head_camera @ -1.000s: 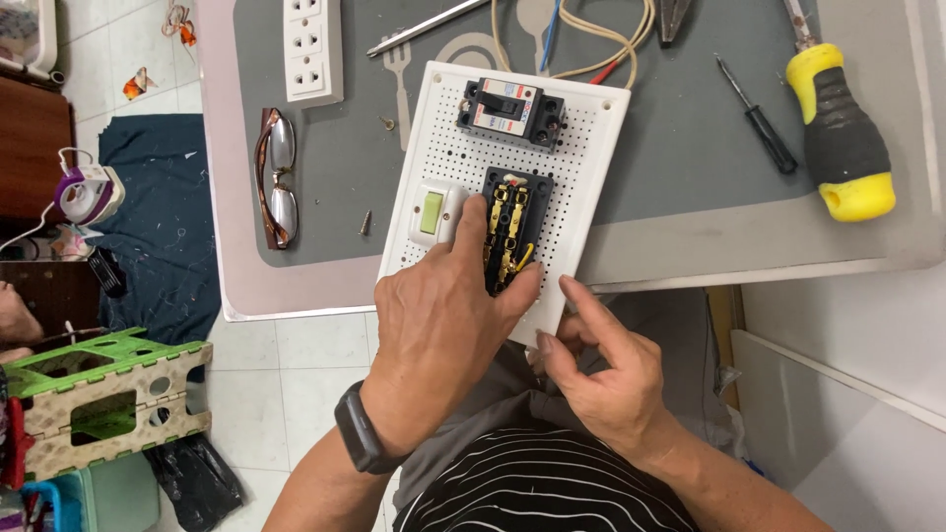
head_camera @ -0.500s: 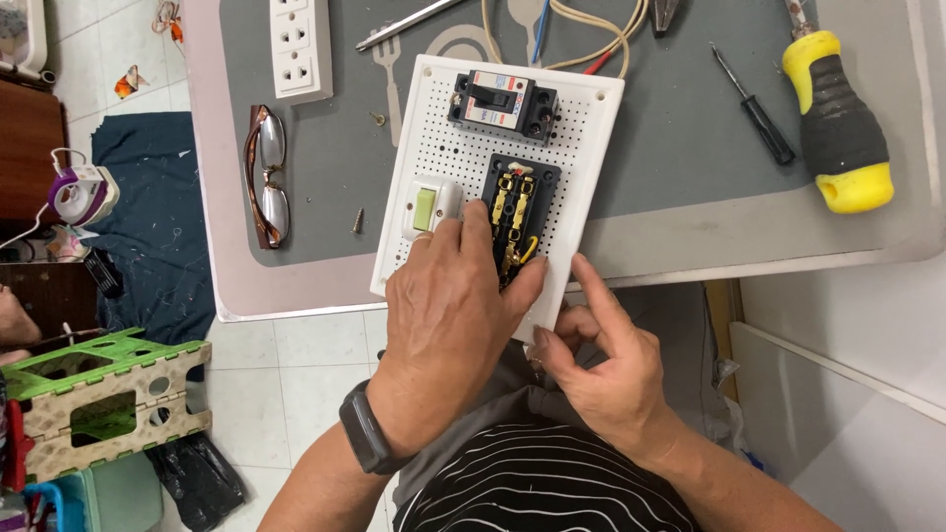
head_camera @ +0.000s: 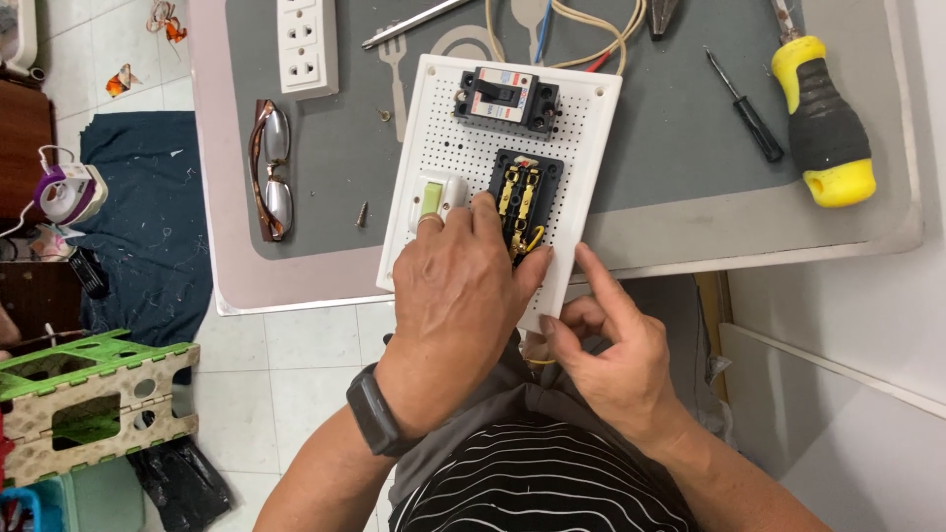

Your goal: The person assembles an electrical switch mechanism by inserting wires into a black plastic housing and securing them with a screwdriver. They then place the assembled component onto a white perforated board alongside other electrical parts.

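A white perforated board [head_camera: 576, 148] lies tilted on the grey tabletop [head_camera: 680, 128] in the upper middle of the frame, its lower edge hanging past the tabletop's near rim. The left hand [head_camera: 463, 296] rests palm down on the lower left part of the board, fingers spread and pressing it flat; its fingertips touch a white switch with a green rocker [head_camera: 434, 197] and the lower end of a black socket base with brass contacts [head_camera: 522, 197]. It closes around nothing. A black watch [head_camera: 372, 412] sits on that wrist.

The right hand [head_camera: 611, 360] is at the board's lower right corner, index finger stretched up along the board's edge and the other fingers curled underneath; whether they pinch something below the board cannot be told.

Above the socket base a black circuit breaker [head_camera: 507, 97] is mounted near the board's top edge, with cream, blue and red wires [head_camera: 581, 30] running off it toward the top of the frame.

At upper right lie a yellow-and-black screwdriver [head_camera: 823, 128] and a small black screwdriver [head_camera: 749, 108]. At upper left lie a white power strip [head_camera: 307, 44] and folded glasses [head_camera: 271, 167].
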